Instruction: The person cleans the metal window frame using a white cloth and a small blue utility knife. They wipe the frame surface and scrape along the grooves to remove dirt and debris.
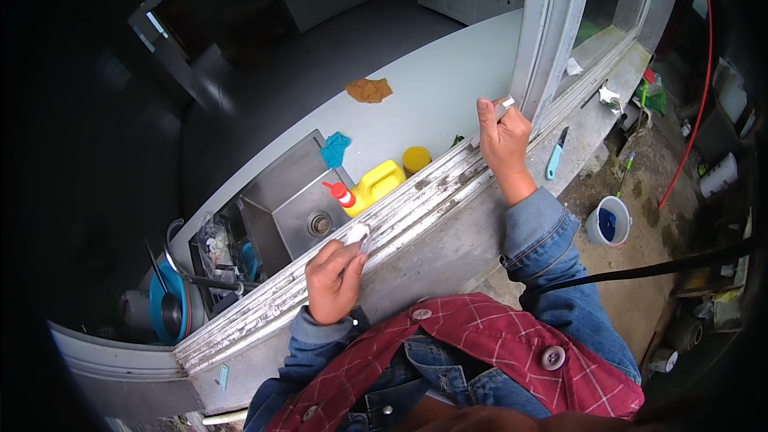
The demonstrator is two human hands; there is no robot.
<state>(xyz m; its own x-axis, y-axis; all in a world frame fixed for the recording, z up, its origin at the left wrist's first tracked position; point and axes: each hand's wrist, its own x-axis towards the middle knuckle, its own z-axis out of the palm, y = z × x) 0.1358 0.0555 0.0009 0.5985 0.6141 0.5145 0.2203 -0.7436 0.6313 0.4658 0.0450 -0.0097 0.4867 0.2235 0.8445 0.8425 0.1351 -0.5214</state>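
Note:
My left hand (pixel 335 282) is closed around a small white object (pixel 358 234), too blurred to name, above the dirty white window track (pixel 420 192). My right hand (pixel 505 137) is at the track's other end, beside the upright window frame (pixel 549 42). A short, flat, pale strip (pixel 504 107) sticks out of that fist beside the raised thumb; the rest is hidden by the fingers. Just right of this hand, a knife (pixel 557 155) with a light-blue handle and dark blade lies on the concrete sill (pixel 432 252).
Beyond the track are a yellow jug (pixel 378 185) with a red spout, a yellow-lidded jar (pixel 416 159), a teal cloth (pixel 335 150), a steel sink (pixel 294 192) and a brown cloth (pixel 369 90) on the counter. A white bucket (pixel 608 221) stands on the floor at right, near a red hose (pixel 690 144).

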